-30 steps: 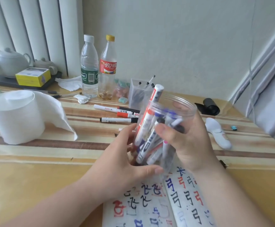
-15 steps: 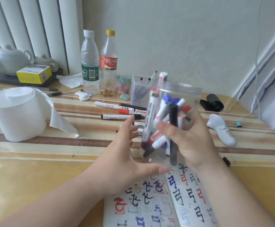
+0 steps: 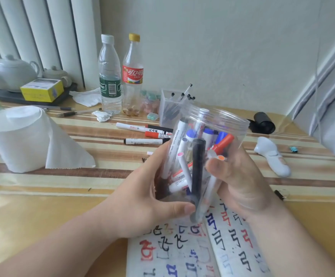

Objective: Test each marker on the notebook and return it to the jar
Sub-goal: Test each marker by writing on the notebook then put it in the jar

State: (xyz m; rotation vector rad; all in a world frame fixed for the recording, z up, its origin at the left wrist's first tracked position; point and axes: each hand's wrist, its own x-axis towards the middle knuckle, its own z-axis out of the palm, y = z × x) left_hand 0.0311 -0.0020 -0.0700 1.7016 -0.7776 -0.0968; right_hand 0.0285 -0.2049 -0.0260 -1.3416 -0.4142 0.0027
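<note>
Your clear, lidless jar (image 3: 230, 124) was near-upright over the open notebook (image 3: 182, 254), full of mixed markers (image 3: 197, 166). Pages had red, blue and black test marks. Spare markers (image 3: 144, 141) lay on the desk (image 3: 42, 206) behind.

I see the notebook (image 3: 182, 252) cut by the bottom edge, the base of the jar (image 3: 218, 124) hidden behind the left hand (image 3: 142, 204), and print on the markers (image 3: 180, 140) too blurred to read.

Striped table (image 3: 42, 196) (notebook (image 3: 182, 252), loose markers (image 3: 142, 128))
</note>
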